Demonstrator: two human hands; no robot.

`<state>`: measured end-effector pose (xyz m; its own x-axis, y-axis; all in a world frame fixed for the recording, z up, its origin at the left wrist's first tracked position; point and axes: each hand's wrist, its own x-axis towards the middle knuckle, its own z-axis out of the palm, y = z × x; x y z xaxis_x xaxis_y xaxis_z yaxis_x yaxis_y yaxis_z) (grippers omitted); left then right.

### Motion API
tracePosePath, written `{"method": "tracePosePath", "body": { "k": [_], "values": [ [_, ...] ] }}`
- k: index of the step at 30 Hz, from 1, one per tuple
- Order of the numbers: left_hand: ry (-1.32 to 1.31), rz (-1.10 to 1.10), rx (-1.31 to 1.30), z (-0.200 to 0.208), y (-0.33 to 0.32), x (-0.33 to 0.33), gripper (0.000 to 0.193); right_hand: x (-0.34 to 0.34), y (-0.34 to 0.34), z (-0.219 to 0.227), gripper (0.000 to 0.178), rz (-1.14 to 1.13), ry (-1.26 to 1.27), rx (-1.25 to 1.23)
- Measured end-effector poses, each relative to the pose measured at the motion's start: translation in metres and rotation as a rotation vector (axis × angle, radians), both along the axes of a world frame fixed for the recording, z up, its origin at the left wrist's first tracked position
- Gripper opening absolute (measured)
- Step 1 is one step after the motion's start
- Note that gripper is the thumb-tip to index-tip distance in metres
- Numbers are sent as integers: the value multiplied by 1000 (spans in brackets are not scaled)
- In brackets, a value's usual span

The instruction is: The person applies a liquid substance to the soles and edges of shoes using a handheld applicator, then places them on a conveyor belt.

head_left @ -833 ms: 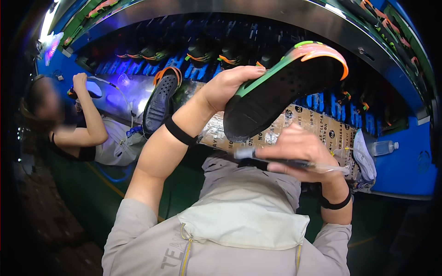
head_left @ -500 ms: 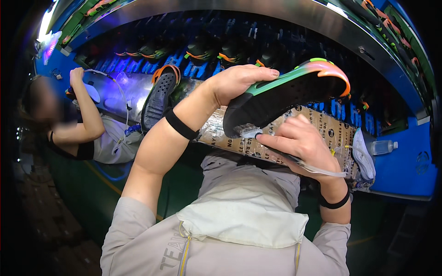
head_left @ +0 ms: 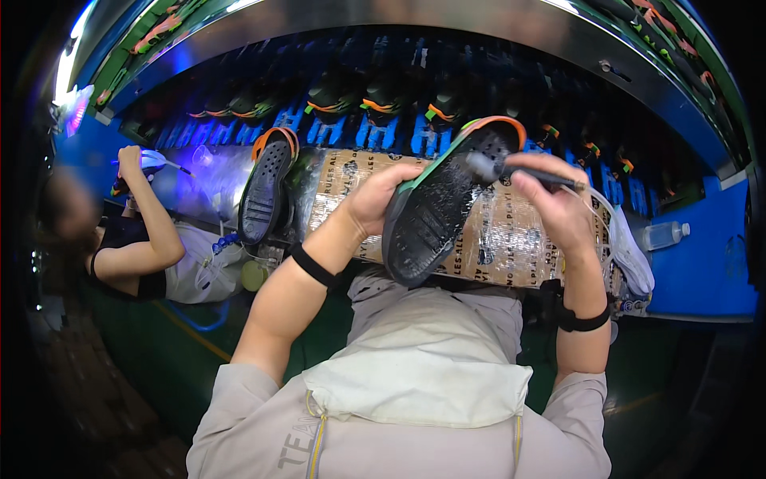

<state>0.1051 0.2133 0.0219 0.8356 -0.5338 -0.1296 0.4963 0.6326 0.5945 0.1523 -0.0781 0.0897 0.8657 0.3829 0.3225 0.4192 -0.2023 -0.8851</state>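
My left hand is closed on the left edge of a shoe sole, tilted with its inner face up. The sole is black, with small holes near the toe and a green and orange rim. A wet shine covers much of its inner face. In my right hand is a dark-handled brush, its pale bristles blurred over the sole's toe end. A clear thin tube runs from the brush handle down past my right wrist.
Left of my sole, a second sole lies by a board wrapped in printed brown paper. Behind, black shoe uppers sit on blue racks. A person works at far left. At right are a white padded item and plastic bottle.
The sole has turned from showing its side to showing its inner face, toe pointing away. My right hand has carried the brush from the heel up to the toe end.
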Motion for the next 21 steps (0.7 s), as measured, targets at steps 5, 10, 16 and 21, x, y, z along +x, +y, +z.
{"method": "tracePosePath", "body": {
  "k": [5,10,16,21],
  "values": [
    [63,52,-135,-26,-8,-16,57,-9,20,-15,33,-115,-508,-149],
    [6,111,-209,-37,-8,-14,65,-63,27,-14,38,384,-406,-226],
    [-70,297,-15,-37,-13,-21,66,-50,7,-16,27,155,39,86],
    [-202,448,205,-36,-23,-32,50,-42,16,-44,24,-51,288,44]
  ]
}}
